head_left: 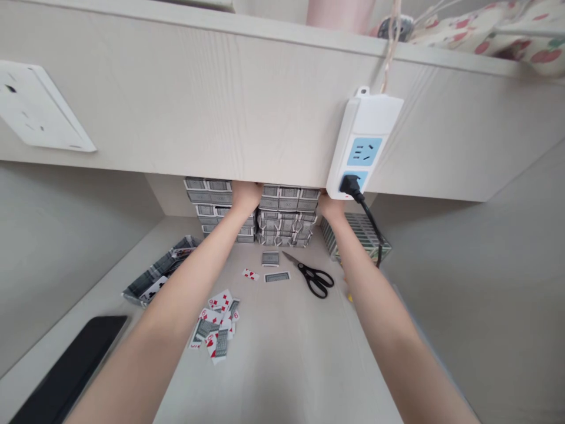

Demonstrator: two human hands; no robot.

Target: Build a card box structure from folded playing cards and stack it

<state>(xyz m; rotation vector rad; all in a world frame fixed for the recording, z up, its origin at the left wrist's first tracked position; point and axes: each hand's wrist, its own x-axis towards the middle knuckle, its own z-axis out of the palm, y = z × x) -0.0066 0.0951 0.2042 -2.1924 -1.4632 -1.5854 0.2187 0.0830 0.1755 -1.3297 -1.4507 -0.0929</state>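
At the back of the desk, a block built of folded grey-backed playing cards (289,203) sits atop a similar lower tier (286,231). My left hand (247,194) is closed at the block's left end, beside another stack of folded cards (210,197). Gripping the right end is my right hand (331,205), partly behind the power strip (364,144). The overhanging board (212,106) hides most fingertips. Just in front lie a small folded-card piece (270,258), a face-down card (277,277), a small heart card (251,274) and black-handled scissors (314,277).
Loose playing cards (216,324) lie in a pile between my forearms. On the left are a card-built tray (152,271) holding cards and a dark flat object (73,365). A striped box-shaped piece (364,232) stands at right, near the black plug cord (373,221).
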